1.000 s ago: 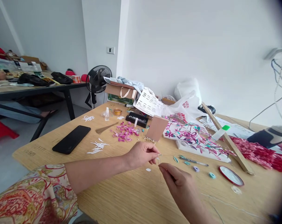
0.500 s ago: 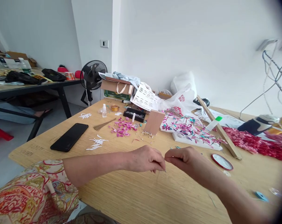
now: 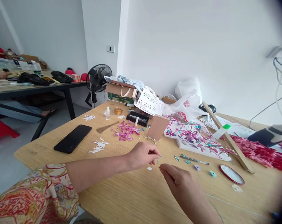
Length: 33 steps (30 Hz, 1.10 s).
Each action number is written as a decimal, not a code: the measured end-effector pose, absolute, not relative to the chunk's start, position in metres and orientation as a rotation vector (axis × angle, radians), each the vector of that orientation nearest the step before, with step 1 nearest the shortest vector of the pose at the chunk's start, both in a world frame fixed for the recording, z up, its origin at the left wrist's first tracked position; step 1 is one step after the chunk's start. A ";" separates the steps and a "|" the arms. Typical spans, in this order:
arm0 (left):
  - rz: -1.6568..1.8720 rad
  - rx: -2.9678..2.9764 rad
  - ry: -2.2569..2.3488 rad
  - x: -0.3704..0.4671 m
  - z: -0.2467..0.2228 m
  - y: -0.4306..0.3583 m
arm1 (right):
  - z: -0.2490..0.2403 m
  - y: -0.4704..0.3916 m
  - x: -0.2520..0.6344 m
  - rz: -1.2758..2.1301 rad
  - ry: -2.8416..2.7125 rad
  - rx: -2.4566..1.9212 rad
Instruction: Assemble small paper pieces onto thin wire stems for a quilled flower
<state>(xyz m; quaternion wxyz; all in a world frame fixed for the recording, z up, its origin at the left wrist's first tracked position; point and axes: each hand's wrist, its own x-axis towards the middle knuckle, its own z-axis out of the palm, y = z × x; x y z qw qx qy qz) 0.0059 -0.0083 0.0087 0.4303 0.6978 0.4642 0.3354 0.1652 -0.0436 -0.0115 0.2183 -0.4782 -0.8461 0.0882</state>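
My left hand [image 3: 144, 154] is closed in a pinch above the middle of the wooden table [image 3: 122, 193]. A tiny thin tip pokes out of its fingertips; the rest is hidden. Lower and to the right, my right hand [image 3: 178, 177] is closed with thumb and fingers pressed together, apart from the left. A fine thread [image 3: 157, 162], barely visible, seems to run between the two pinches. A small white oval piece [image 3: 149, 168] lies beneath them. Just right of the hands are a leaf-shaped teal piece [image 3: 176, 158], a pen-like tool [image 3: 195, 160] and a lilac spool [image 3: 197, 167].
A black phone [image 3: 73, 138], white cut-outs [image 3: 99, 145] and pink petals [image 3: 125, 130] lie left. An upright wooden block [image 3: 157, 127] stands ahead, beside pink flower sprays [image 3: 192, 133]. To the right are a teal spool [image 3: 212, 174], a red-rimmed dish [image 3: 231, 174] and a wooden bar [image 3: 234, 146].
My hands have drawn apart, the right one moving down and nearer to me. The view has shifted, so the pen-like tool, spools and white oval now show.
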 end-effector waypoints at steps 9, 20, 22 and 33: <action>0.482 2.281 0.824 0.007 0.014 -0.023 | 0.038 -0.031 0.182 0.266 -2.593 -1.360; 0.865 1.255 0.835 0.008 0.015 -0.020 | -0.028 -0.016 0.184 1.319 -1.748 -1.115; 0.902 1.290 0.929 0.009 0.011 -0.014 | -0.032 -0.024 0.175 1.090 -1.844 -1.149; 0.505 2.440 0.999 0.008 0.008 -0.012 | 0.019 -0.038 0.178 0.068 -2.572 -1.280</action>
